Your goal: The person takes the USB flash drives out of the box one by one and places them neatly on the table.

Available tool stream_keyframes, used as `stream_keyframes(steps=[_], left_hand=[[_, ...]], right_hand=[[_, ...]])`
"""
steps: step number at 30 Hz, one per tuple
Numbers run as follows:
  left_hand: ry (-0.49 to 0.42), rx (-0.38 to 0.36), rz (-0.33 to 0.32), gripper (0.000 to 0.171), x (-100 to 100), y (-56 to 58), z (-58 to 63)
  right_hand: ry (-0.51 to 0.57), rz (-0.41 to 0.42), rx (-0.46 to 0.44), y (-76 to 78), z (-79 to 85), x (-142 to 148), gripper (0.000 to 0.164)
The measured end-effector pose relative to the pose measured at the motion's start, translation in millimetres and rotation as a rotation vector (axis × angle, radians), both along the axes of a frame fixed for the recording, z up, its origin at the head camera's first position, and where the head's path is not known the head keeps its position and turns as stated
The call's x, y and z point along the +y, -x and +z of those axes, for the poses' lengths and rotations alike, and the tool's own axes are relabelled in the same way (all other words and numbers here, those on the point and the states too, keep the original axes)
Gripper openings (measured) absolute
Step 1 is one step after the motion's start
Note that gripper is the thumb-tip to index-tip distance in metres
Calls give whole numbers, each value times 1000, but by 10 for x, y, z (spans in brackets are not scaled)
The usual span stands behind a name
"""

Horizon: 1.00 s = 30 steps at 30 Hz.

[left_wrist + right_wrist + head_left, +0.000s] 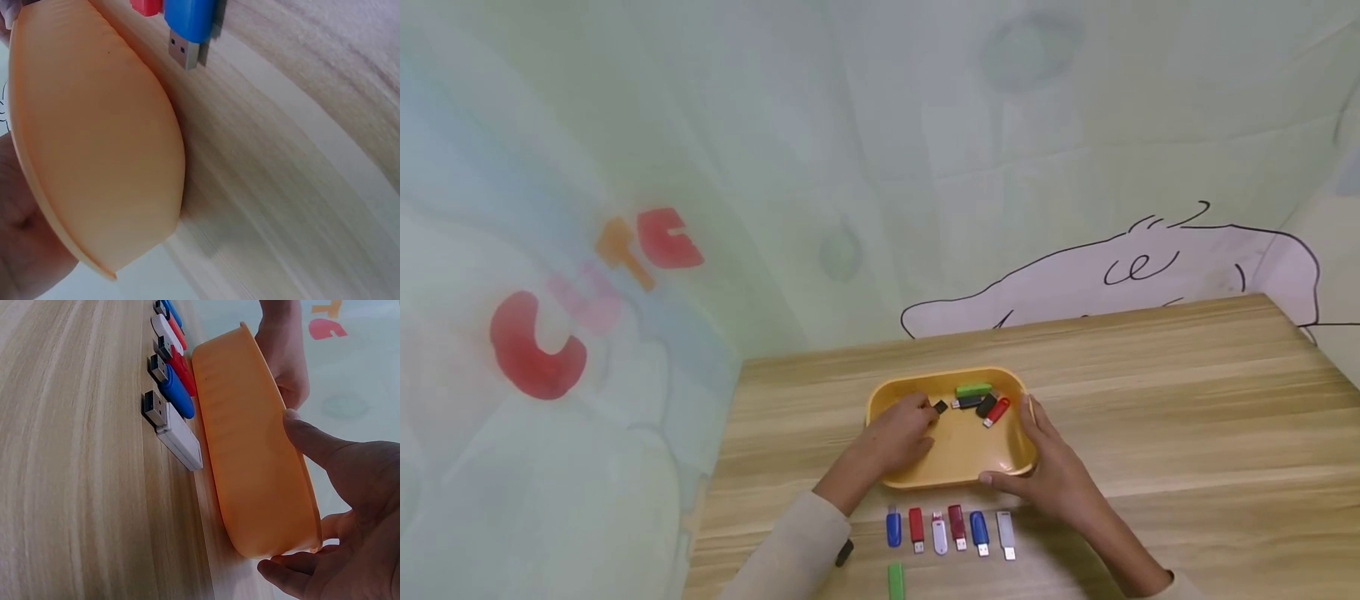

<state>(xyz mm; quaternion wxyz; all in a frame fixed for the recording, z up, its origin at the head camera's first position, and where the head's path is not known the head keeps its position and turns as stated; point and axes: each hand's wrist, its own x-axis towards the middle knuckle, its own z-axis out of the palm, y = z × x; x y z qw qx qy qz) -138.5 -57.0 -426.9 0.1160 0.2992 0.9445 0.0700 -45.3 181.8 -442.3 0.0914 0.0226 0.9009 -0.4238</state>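
Observation:
My left hand [901, 433] reaches into a yellow-orange plastic basin [955, 475], fingers curled, with a black USB flash drive [941, 407] at its fingertips. Part of that drive is hidden by the fingers. My right hand [1060, 475] grips the basin's right end; in the right wrist view its thumb [312, 437] lies at the rim and other fingers sit against the end wall. Inside the basin lie a green drive [973, 389], a red drive [997, 412] and dark drives [987, 406] next to them. The left wrist view shows mainly the basin's outer wall [100, 137].
In front of the basin runs a row of several USB drives, from a blue one [893, 527] to a silver-white one [1006, 533]. Nearer are a green drive [896, 581] and a black one [844, 552] beside the left sleeve. A printed curtain [820, 167] stands behind the wooden table [1150, 400].

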Motion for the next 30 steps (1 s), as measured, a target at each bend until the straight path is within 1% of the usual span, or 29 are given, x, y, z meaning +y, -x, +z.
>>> stream_keyframes(steps=[2,6,16,20,25,30], left_hand=[[-6,-3,22,33,-1,-7,5],[-3,-12,45,35,-2,-24,9],[33,-80,30,34,6,-78,46],[38,-79,33,34,4,-96,58],[19,-39,59,42,7,-61,73],[58,-44,16,53,24,9,68]], right_hand=[[-3,0,1,0,-2,-1,131],[-6,1,6,2,-7,-2,131],[-8,-3,19,3,-3,9,132],[-5,-5,24,0,3,14,132],[-4,-5,23,1,1,13,132],[1,-2,32,-2,-3,16,131]])
